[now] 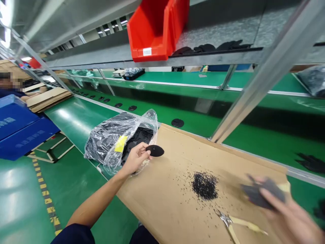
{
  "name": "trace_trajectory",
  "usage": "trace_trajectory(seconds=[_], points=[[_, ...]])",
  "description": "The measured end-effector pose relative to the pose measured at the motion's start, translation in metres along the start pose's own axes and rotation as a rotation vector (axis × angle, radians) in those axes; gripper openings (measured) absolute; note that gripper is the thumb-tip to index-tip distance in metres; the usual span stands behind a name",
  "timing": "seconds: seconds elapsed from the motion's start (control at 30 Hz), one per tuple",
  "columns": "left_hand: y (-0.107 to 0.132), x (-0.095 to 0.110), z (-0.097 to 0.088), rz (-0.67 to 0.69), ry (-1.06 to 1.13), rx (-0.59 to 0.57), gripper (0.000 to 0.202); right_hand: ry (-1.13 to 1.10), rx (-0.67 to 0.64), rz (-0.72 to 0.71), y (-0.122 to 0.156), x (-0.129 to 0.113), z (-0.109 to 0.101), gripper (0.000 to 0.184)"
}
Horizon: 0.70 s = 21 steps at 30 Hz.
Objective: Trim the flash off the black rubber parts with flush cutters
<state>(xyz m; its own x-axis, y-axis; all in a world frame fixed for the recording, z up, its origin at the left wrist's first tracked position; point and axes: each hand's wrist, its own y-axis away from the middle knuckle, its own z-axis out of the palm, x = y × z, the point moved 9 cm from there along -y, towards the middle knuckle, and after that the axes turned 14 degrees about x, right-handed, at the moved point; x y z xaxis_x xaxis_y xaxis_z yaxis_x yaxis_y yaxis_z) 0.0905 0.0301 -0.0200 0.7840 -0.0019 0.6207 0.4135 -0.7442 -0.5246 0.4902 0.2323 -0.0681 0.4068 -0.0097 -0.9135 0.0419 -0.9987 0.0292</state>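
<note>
Evidently, from the head view, the left hand (137, 158) holds a thin black piece (155, 150) above the far left part of the cardboard sheet (149, 200), just beside the open mouth of a clear plastic bag (100, 139) full of similar dark pieces. The piece looks light and fairly stiff, with a smooth, perhaps slightly slippery face; being so flat, it is best taken by the rim, thumb on one side and fingertips on the other.

The left fingers do just that, pinching its left edge with thumb and forefinger nearly together, and the rest of the piece sticks out to the right, unsupported.

At the near right, the right hand (286, 207) is blurred. Its thumb lies across some dark flat pieces (266, 194), and the fingers seem closed on them from beneath; how many there are I cannot tell. Between the hands a heap of small black bits (205, 186) lies scattered on the cardboard, with nippers (228, 222) nearer, left of the right hand.
</note>
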Motion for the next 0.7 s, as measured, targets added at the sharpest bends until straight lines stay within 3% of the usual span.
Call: trace_trajectory(seconds=[0.07,0.13,0.2,0.3,0.47,0.57,0.7], points=[[0.009,0.031,0.017,0.000,0.194,0.057,0.015,-0.227,-0.217,0.314,0.054,0.003,0.049,0.058],[0.016,0.069,0.033,0.093,0.350,0.078,0.009,-0.400,-0.373,0.453,0.097,-0.008,0.086,0.054],[0.023,0.105,0.050,0.233,0.464,-0.014,0.010,-0.533,-0.471,0.546,0.125,-0.018,0.109,0.049],[0.029,0.136,0.074,0.305,0.632,-0.258,0.016,-0.683,-0.532,0.611,0.144,-0.025,0.118,0.040],[0.031,0.150,0.092,0.326,0.747,-0.576,0.021,-0.703,-0.592,0.659,0.154,-0.023,0.111,0.041],[0.029,0.154,0.093,0.370,0.739,-0.665,0.019,-0.674,-0.606,0.683,0.156,-0.020,0.109,0.038],[0.024,0.156,0.096,0.421,0.695,-0.683,0.018,-0.645,-0.714,0.709,0.166,-0.022,0.115,0.044]])
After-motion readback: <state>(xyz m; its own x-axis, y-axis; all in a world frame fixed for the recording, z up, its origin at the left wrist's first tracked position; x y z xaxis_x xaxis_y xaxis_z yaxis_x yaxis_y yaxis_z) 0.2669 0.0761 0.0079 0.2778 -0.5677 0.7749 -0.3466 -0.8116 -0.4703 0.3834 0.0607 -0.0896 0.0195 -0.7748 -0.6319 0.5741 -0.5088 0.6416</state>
